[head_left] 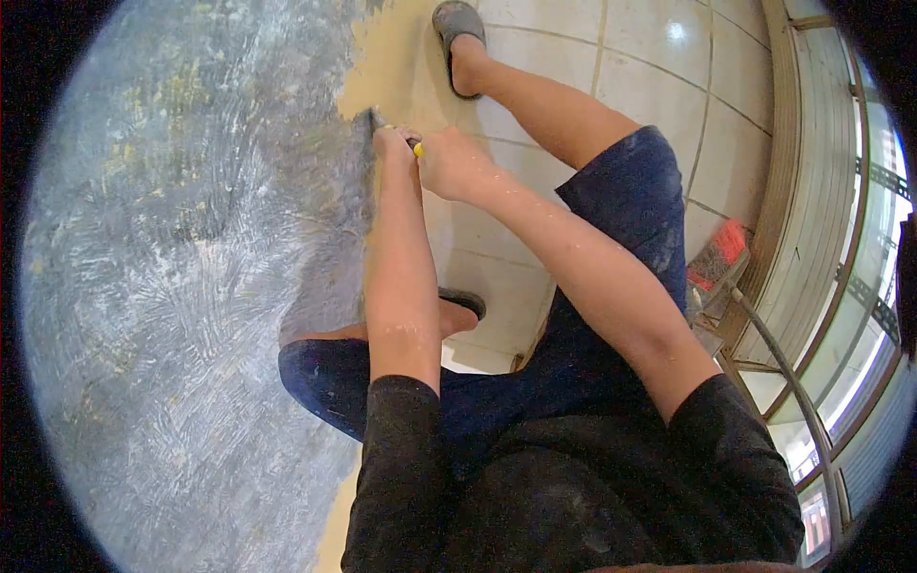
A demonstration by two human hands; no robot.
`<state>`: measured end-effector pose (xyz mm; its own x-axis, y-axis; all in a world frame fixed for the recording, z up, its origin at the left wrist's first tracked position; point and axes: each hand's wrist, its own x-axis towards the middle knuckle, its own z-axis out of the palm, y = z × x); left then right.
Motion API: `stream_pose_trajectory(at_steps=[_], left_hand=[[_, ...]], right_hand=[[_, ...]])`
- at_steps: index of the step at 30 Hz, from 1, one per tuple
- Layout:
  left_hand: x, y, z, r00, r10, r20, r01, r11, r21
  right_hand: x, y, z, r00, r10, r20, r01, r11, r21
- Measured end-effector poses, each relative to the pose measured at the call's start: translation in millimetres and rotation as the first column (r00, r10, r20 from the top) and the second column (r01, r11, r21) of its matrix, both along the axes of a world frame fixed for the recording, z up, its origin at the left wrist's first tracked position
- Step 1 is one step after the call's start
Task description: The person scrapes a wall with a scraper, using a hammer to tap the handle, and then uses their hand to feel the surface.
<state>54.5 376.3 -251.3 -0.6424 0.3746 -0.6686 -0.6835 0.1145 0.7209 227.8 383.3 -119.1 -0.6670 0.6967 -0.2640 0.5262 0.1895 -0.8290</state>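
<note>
Close to the border of the grey textured wall surface [229, 258] and its yellowish part [382, 67], both hands are together on a small tool with a black and yellow handle [417, 149]. My left hand [393, 143] is closed near the tool's front. Just right of it, my right hand [451, 164] is wrapped round the handle's yellow end. A dark tip of the tool [371, 118] touches or nearly touches the surface where grey meets yellow. The tool's exact shape is mostly hidden by the fingers.
My bent legs in dark shorts [630, 201] and grey slippers [460, 29] are on either side of the arms. Pale floor tiles [630, 91] lie below. A red-bristled broom [718, 256] with a long handle leans at the right, near a window frame [798, 181].
</note>
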Motion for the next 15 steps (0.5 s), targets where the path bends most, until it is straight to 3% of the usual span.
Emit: stream_pose_trajectory(at_steps=[3, 6, 7, 8, 10, 12, 15], left_hand=[[-8, 7, 4, 0.998, -0.044, -0.055, 0.033, 0.983, -0.183], [-22, -2, 27, 0.989, -0.145, -0.027, 0.14, 0.979, -0.145], [-33, -9, 29, 0.966, -0.254, 0.057, 0.26, 0.951, -0.17], [-43, -18, 32, 0.925, -0.351, 0.144, 0.374, 0.909, -0.186], [-47, -24, 53, 0.921, -0.351, 0.171, 0.38, 0.905, -0.19], [-41, -31, 80, 0.911, -0.341, 0.231, 0.4, 0.867, -0.299], [-27, -29, 109, 0.897, -0.41, 0.166, 0.442, 0.822, -0.36]], right_hand=[[1, 2, 4, 1.0, 0.003, -0.002, -0.003, 1.0, -0.004], [5, -7, 23, 0.992, -0.029, -0.121, 0.035, 0.998, 0.049], [5, -11, 27, 0.99, -0.029, -0.136, 0.036, 0.998, 0.055], [3, -15, 30, 0.995, -0.03, -0.099, 0.031, 0.999, 0.013], [7, -19, 45, 0.997, -0.02, -0.075, 0.018, 1.0, -0.022], [17, -23, 57, 1.0, 0.02, 0.005, -0.019, 0.996, -0.087], [27, -28, 63, 1.0, 0.0, 0.029, 0.001, 1.0, -0.031]])
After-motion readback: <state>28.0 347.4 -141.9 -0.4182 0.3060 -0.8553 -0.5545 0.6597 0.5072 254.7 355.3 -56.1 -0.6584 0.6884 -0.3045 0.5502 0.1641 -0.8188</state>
